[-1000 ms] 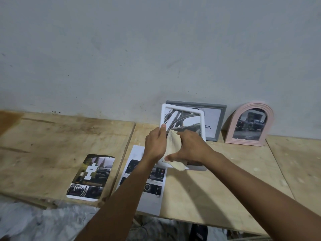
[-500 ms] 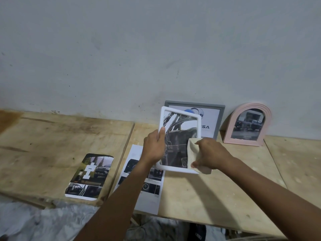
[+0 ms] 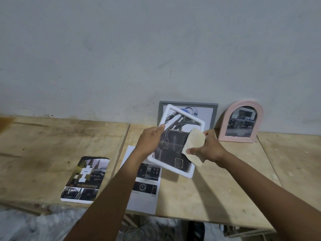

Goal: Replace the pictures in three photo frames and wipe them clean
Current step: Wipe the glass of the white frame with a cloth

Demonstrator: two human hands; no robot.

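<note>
Tilted since a moment ago, the white frame [image 3: 173, 146] hangs above the table [image 3: 208, 188], just before the grey frame [image 3: 199, 103]. Both my arms reach forward: my left hand [image 3: 151, 141] curls round its left edge, and my right hand [image 3: 209, 150] pinches the beige cloth [image 3: 194, 145] over its right edge.

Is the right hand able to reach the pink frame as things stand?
Probably yes: the pink frame stands just beyond the right hand, nothing between them, though that hand grips a cloth.
</note>
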